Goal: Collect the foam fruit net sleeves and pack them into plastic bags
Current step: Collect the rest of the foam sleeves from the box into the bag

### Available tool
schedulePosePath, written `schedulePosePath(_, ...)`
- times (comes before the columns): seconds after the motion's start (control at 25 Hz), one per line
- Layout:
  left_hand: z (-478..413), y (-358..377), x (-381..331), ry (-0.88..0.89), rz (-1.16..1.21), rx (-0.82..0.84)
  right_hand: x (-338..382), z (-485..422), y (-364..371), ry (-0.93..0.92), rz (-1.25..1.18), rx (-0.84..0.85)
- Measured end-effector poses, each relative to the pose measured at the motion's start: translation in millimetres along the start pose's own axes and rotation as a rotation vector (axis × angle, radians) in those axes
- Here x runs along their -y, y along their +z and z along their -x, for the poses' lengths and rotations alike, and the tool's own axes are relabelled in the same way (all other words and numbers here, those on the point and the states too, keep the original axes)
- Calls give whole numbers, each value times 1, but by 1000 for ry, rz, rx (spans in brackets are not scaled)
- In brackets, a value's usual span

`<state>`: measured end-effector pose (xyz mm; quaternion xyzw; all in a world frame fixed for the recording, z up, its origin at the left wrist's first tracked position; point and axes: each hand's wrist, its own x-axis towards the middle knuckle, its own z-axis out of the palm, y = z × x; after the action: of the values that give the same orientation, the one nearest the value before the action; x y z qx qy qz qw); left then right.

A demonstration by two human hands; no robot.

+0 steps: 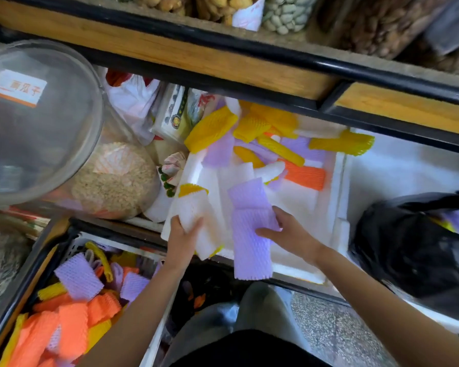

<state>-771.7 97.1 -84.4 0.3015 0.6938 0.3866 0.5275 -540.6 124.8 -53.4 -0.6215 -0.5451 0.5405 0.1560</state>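
Head view: left hand grips white sleeves, right hand holds purple sleeves, both at 6 o'clock edge of foam box; black bag at 3 o'clock. Risk: loose stack slipping during transfer.

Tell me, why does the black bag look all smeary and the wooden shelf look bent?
In the head view, the black bag near the right edge is smeared, probably by motion blur; the same view's wide-angle lens bows the wooden shelf; the right hand gripping the purple sleeve in the middle looks much sharper.
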Motion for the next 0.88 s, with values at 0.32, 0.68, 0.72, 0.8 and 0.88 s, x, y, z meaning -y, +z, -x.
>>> schedulePosePath(0.32, 42, 65, -30, -2, 246, 344, -30, 80, -33, -28, -234, 29)
schedulePosePath(0.68, 113, 128, -39, -16, 82, 706, -74, 170, -86, -155, -13, 248)
schedulePosePath(0.72, 126, 139, -37, -36, 70, 747, -81, 183, -95, -193, 23, 252)
schedulePosePath(0.8, 151, 159, -33, -44, 61, 778, -92, 207, -115, -236, 52, 248)
schedulePosePath(0.88, 172, 178, -28, -10, 65, 769, -104, 232, -134, -250, 26, 217)
